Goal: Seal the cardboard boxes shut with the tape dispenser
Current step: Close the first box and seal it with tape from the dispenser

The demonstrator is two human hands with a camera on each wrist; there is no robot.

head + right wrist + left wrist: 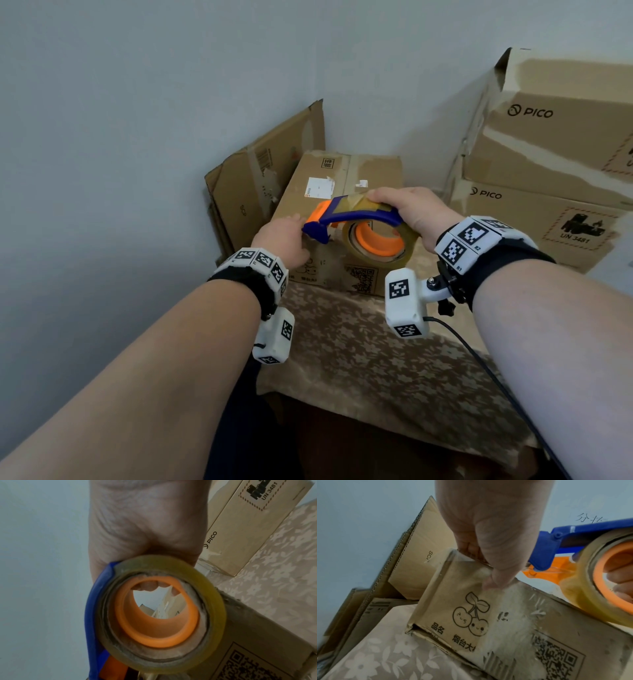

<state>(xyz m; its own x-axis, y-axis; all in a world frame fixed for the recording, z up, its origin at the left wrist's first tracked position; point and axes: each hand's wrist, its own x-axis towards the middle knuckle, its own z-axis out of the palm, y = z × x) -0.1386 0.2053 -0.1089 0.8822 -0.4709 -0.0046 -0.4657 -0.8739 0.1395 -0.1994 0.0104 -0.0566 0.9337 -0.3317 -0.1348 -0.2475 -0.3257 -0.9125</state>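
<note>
Pale walls backed a floral tablecloth [359, 342]. Right hand [414, 212] gripped the tape dispenser [356, 222]; left hand [284, 240] pressed the cardboard box [342, 178] near edge, fingers curled over it. Taping seemed underway; next, probably draw tape across the seam.

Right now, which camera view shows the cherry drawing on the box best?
The left wrist view: the cherry drawing lies close and sharp on the side of the cardboard box, below the left hand. In the head view it is a faint small mark. The right wrist view does not show it.
</note>
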